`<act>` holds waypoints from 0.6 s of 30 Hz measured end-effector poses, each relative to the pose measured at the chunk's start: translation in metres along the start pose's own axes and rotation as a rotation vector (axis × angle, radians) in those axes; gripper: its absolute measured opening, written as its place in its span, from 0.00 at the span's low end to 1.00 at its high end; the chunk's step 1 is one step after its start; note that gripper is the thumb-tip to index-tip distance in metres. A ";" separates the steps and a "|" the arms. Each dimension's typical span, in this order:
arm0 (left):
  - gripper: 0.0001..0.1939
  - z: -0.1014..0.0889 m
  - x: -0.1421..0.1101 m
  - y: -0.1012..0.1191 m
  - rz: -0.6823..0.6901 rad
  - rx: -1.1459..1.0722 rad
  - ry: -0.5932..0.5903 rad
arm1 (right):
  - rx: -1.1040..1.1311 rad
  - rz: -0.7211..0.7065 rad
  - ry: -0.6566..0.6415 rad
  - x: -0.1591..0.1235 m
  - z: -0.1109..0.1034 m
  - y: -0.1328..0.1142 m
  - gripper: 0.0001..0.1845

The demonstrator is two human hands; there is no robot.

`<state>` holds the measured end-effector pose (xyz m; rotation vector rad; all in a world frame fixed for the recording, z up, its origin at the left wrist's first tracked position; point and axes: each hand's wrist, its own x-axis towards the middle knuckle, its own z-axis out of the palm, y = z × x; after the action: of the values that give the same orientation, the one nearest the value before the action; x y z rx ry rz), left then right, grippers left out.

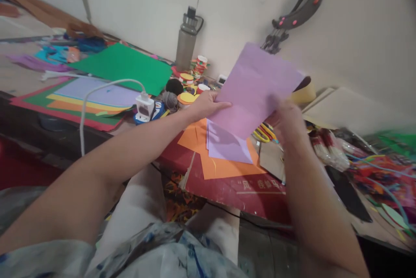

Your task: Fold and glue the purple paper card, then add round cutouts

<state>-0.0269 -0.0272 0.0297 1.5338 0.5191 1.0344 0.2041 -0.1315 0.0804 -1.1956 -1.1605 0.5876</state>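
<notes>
The left hand [207, 105] pinches the left edge of a purple sheet [250, 85] raised above orange paper [212, 169]. The right hand [287, 121] is blurred at its right side; I cannot tell whether those fingers grip. Lavender pieces [227, 151] below are partly hidden.

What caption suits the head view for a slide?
Left hand grips a purple sheet, blurred right hand at its edge, above orange paper.

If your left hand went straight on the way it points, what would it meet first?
The left hand holds the purple sheet, so that comes first; beyond, its line seems to run toward the wall, though depth is unclear.
</notes>
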 end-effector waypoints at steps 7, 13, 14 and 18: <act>0.28 0.006 -0.007 0.003 -0.187 -0.213 -0.025 | 0.048 0.015 0.078 -0.024 0.029 0.044 0.20; 0.32 0.013 -0.011 0.004 -0.170 -0.259 0.031 | 0.006 0.084 0.026 -0.034 0.025 0.047 0.25; 0.33 0.013 -0.011 0.003 -0.172 -0.287 0.032 | 0.002 0.089 0.022 -0.035 0.025 0.047 0.25; 0.32 0.011 -0.008 -0.004 -0.180 -0.357 0.037 | -0.044 0.118 0.013 -0.040 0.027 0.047 0.26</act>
<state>-0.0208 -0.0388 0.0240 1.1342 0.4601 0.9583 0.1749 -0.1399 0.0202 -1.3107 -1.1024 0.6454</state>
